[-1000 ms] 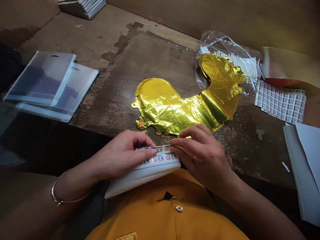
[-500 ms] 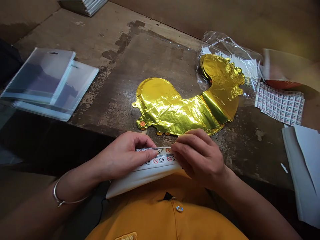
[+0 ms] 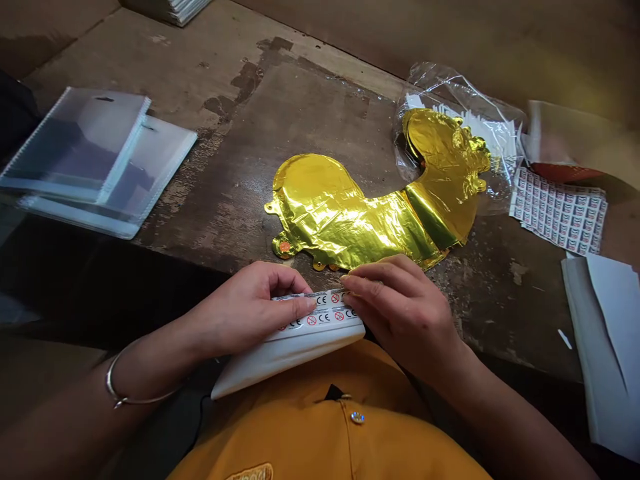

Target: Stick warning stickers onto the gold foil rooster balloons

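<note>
Close to my body, my left hand (image 3: 250, 310) is closed on a sticker sheet (image 3: 327, 317) printed with CE marks and red crossed-out circles, its thumb on top. White folded paper (image 3: 295, 360) lies directly beneath the sheet. At the sheet's right end, the fingertips of my right hand (image 3: 407, 307) pinch its upper edge. Whether a single sticker is lifted there is too small to tell. Just beyond my hands, gold foil balloons (image 3: 325, 213) lie flat in a curved stack, and an orange-red round mark shows on a tab at the left.
Clear plastic sleeves (image 3: 110, 160) overlap the table's left edge. Behind the balloons on the right sits a clear bag (image 3: 495, 133) of white strips. Small printed label sheets (image 3: 560, 208) and white paper (image 3: 600, 340) lie at the right. A paper stack (image 3: 173, 8) stands at the far left.
My right hand has shifted slightly, and more of the sheet's right end and the white paper now shows. The left hand keeps its hold in nearly the same place.
</note>
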{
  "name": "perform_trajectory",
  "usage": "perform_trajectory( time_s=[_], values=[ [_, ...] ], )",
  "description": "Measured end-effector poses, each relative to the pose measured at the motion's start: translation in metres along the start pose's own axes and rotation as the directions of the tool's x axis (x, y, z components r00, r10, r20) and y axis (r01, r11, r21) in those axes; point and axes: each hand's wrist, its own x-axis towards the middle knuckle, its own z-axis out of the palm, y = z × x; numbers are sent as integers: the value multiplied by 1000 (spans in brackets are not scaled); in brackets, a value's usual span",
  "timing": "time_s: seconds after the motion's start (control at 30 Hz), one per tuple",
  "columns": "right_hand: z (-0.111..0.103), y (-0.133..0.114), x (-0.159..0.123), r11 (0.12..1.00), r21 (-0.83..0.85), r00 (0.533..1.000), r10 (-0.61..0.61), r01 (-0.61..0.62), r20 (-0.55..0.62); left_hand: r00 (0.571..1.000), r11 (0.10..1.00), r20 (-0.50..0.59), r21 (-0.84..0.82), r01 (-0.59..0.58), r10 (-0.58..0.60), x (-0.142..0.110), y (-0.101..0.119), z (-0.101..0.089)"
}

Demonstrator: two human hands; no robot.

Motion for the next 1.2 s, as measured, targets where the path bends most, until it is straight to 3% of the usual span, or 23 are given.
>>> perform_trajectory(
  time_s=[0.13,0.23,0.37,0.5,0.73,0.83,0.93,1.07,1.2],
  values=[
    [1,1,-6,995,-52,996,-89,89,-2,1000,1000,-6,-4,-15,15,1,-1,1],
    [1,1,-8,990,-2,990,-138,138,0,1000,1000,-12,-16,-20,20,1,-1,0],
    [0,-1,-2,989,145,1000,-17,20,-19,1000,1000,-10,6,-25,25,0,-3,0],
    [1,-1,0,981,168,996,95,-94,2,999,998,-12,34,-52,52,0,-3,1],
    [4,0,-11,997,62,997,-52,55,-57,997,997,-24,42,-68,69,0,-2,2],
    [2,-3,-6,996,93,998,22,-16,-62,996,994,-35,72,-81,84,1,-2,4],
    [0,-9,4,983,144,993,116,-118,22,994,990,-37,102,-101,105,1,-2,7],
    [2,-15,13,969,211,985,98,-127,144,990,984,-27,117,-131,135,0,-2,10],
    [8,-17,13,981,173,992,76,-93,104,993,988,0,102,-117,118,-2,-2,8]
  ],
)
